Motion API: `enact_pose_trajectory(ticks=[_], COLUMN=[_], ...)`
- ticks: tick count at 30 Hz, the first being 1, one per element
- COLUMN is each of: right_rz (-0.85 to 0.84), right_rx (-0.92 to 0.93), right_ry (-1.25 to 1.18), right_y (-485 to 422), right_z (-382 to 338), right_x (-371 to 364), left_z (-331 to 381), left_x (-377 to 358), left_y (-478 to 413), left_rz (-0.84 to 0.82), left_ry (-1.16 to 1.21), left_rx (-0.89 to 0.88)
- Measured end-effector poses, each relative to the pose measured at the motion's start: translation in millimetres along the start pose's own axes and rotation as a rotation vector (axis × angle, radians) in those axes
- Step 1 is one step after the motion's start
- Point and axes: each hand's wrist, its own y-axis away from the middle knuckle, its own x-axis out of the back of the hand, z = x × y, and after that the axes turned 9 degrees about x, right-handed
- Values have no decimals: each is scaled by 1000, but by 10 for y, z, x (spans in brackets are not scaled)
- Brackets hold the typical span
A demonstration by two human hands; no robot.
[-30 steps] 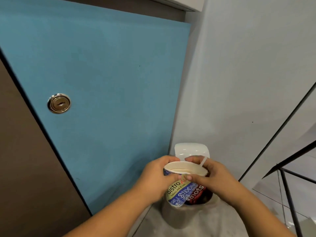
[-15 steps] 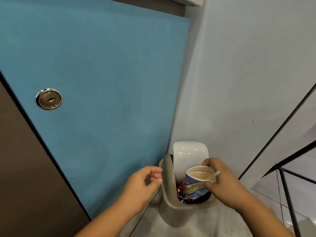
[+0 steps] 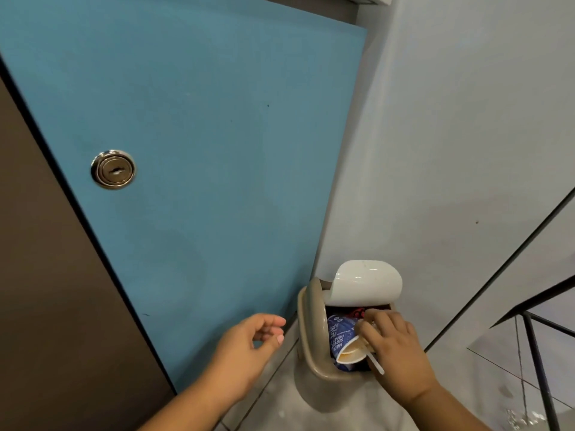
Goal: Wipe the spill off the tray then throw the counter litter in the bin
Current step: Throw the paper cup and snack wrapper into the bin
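Dropped lower since half a second back: cup [image 3: 348, 346], now tipped on its side inside bin [image 3: 311, 343], low centre-right of frame, mouth toward the bottom edge. Right hand [image 3: 396, 346] on top of it, fingers curled over the wall, thumb hidden. White stick [image 3: 376, 364] poking out of the mouth past the bin rim. Left hand [image 3: 249, 346] drawn back left of the bin, fingers loosely curled, nothing held. Lid [image 3: 367, 283] swung up behind.

Handling, by guess: paper, light, thin-walled, easily crushed; tan dregs inside, apt to slop. Best held round the upper wall by the rolled rim. Stick loose, likely to slide out.
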Motion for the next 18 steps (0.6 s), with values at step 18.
enact_pose_trajectory(ticks=[18], right_rz=[-364], right_rx=[60], right_ry=[-127], right_y=[-218], right_z=[86], right_x=[-314], left_z=[-70], left_x=[14], left_y=[-11], left_rz=[3], left_ry=[-19], left_rx=[-21])
